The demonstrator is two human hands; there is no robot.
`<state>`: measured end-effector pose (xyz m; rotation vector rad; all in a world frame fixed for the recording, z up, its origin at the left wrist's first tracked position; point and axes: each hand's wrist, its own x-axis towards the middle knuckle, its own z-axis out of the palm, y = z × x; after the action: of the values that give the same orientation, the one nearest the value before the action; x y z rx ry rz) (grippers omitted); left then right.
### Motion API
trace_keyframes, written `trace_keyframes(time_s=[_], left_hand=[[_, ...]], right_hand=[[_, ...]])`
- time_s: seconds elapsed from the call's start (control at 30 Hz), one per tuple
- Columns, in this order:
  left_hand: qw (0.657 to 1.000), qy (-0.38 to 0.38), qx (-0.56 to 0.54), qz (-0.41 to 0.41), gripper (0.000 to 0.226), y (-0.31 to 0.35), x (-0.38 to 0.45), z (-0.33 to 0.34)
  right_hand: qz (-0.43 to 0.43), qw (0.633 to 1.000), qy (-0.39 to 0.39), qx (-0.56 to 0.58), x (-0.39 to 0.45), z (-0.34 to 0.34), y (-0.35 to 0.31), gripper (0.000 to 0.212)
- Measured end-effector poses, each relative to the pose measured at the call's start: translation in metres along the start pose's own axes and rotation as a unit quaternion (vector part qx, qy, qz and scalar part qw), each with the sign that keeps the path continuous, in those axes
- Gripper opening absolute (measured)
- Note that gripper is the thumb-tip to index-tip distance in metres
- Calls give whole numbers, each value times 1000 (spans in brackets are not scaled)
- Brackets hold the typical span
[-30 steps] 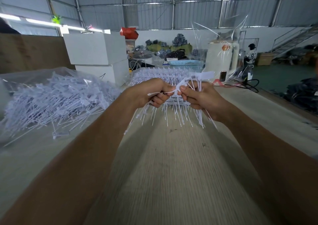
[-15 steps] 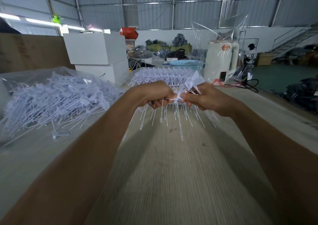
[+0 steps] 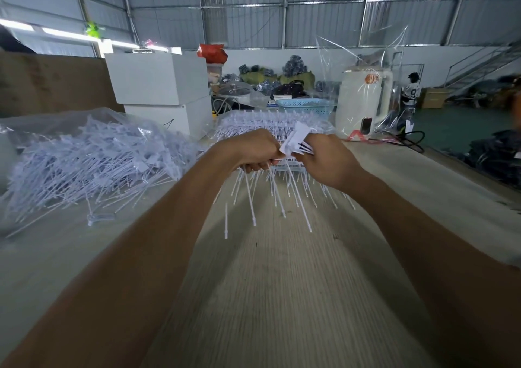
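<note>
White plastic tag ties (image 3: 294, 142), one bundle, clenched in left hand (image 3: 252, 153) and right hand (image 3: 327, 162) together; bagged loose heap (image 3: 93, 164) at 9 o'clock untouched, so likely much left

One number can be read: a dark 9 on the white shirt (image 3: 411, 93) of a person standing far off at the right. A round orange emblem (image 3: 371, 79) on the white appliance (image 3: 362, 105) is too small to read. Any print on the white tag ties (image 3: 295, 140) gripped by the left hand (image 3: 253, 153) and right hand (image 3: 327, 162) cannot be made out.
</note>
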<state>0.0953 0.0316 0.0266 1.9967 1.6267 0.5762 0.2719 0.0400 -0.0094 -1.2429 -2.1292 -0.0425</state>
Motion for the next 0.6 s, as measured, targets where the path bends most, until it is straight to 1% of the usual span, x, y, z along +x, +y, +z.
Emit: trace_keyframes(time_s=[0.13,0.3,0.4,0.47,0.53,0.57,0.6], left_hand=[[1000,16,20,-9,28,2,1,-4],[999,25,2,-21,17,0,-1,-9],[1000,11,-10,-21,22,-4,-3,-11],[999,33,-28,3,25,-7,-4,-13],[996,60,-53,38,29,-8,-2,-14],[995,62,-58,49,31,-9,-2,-14],[995,54,-56,57,30,-9,-1,-13]], right_hand=[[13,996,49,-74,0,3,-12,19],[11,990,65,-121,-3,10,-25,17],[31,987,105,-119,0,9,-7,20],[55,992,100,-55,1,4,12,19],[113,988,68,81,-1,5,27,20],[158,972,51,168,-2,7,30,22],[204,947,34,245,-3,11,31,25]])
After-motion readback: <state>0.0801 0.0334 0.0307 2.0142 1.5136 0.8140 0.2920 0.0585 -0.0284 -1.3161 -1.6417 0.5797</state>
